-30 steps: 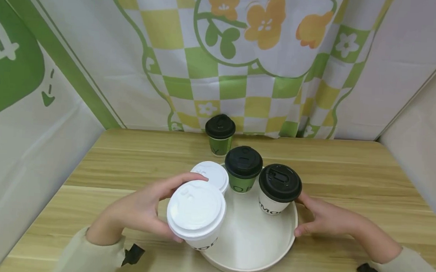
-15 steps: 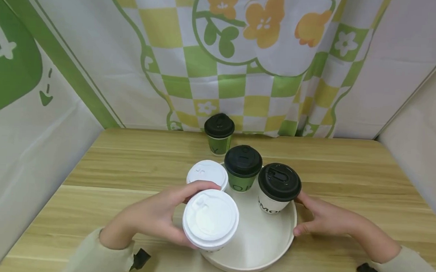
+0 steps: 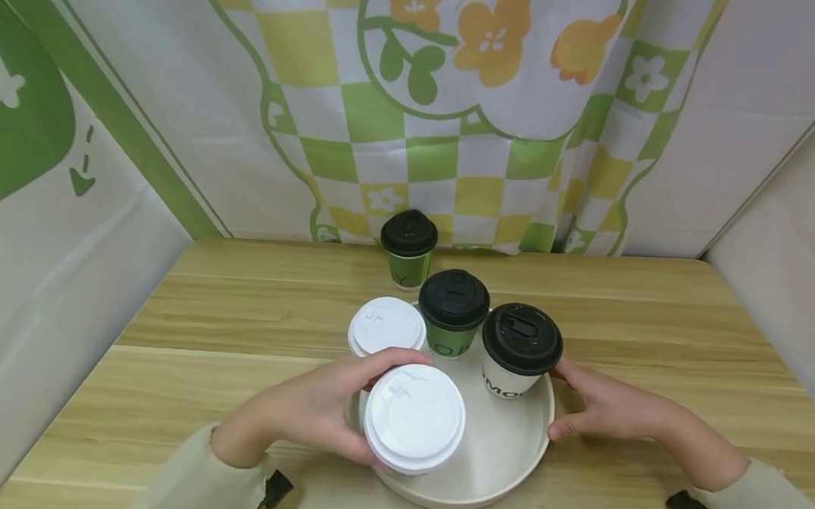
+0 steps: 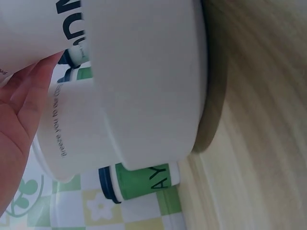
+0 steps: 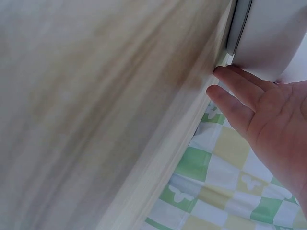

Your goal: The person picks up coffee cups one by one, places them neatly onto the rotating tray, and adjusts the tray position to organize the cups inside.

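Note:
My left hand (image 3: 329, 403) grips a paper coffee cup (image 3: 414, 418) with a white lid, over the front left part of a round cream tray (image 3: 508, 452). In the left wrist view this cup (image 4: 31, 28) sits higher than the tray wall (image 4: 148, 86); its base is hidden. Against the tray's right side rests my right hand (image 3: 609, 406), its fingers fairly straight in the right wrist view. On the tray stand another white-lidded cup (image 3: 387, 326), a green cup (image 3: 451, 340) with a black lid and a white cup (image 3: 507, 384) with a black lid.
Behind the tray, a smaller green cup (image 3: 408, 270) with a black lid stands on the wooden table (image 3: 241, 300). A checked floral curtain (image 3: 432, 161) hangs along the table's back edge, with pale walls at both sides.
My left hand has carried the white-lidded cup rightward, from the tray's left edge to farther over the tray. The right hand and the other cups stay in place.

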A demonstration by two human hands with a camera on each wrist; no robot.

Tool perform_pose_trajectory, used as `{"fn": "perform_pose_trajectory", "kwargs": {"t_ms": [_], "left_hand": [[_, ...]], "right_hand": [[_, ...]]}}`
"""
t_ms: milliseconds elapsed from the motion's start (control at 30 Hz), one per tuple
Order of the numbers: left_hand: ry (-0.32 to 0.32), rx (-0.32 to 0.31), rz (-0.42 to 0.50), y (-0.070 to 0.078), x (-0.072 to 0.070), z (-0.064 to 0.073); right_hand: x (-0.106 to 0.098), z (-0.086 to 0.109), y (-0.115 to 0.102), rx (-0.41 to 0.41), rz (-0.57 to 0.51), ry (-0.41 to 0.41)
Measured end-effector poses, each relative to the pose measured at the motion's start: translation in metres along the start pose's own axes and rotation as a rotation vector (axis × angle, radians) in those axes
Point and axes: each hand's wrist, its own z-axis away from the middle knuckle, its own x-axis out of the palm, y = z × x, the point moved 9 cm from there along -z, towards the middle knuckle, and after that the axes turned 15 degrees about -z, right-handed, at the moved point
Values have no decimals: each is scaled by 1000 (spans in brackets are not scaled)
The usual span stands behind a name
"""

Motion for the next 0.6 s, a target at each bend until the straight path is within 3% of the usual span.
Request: {"fn": "perform_pose_trajectory", "kwargs": {"t_ms": [600], "left_hand": [[-36, -33, 62, -12, 20, 0]], "right_hand": [[1, 0, -2, 8, -9, -4]]}}
